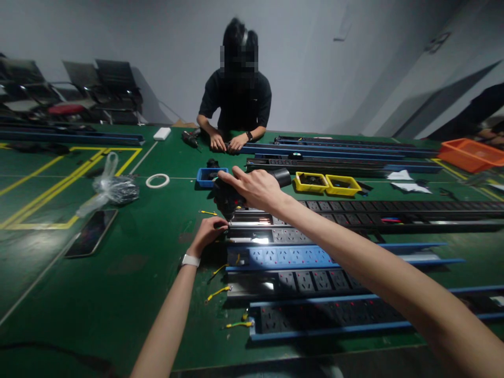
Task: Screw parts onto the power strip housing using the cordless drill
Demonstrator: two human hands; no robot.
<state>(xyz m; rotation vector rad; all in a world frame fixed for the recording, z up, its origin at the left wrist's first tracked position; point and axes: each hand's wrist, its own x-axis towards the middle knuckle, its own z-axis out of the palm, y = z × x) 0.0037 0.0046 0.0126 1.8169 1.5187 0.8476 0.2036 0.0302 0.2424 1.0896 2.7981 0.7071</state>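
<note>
The long black socket strip with silvery rails (255,226) lies on the green surface (149,294), where, if my right hand (258,186) tilts the black power drill (226,200) it grips, I risk skidding into my closely pinched left hand (208,232).

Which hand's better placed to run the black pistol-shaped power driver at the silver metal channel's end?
Right, I'd say: the right hand already grips the power driver, bit down at the metal channel. The left hand sits beside the bit, better for steadying.
</note>
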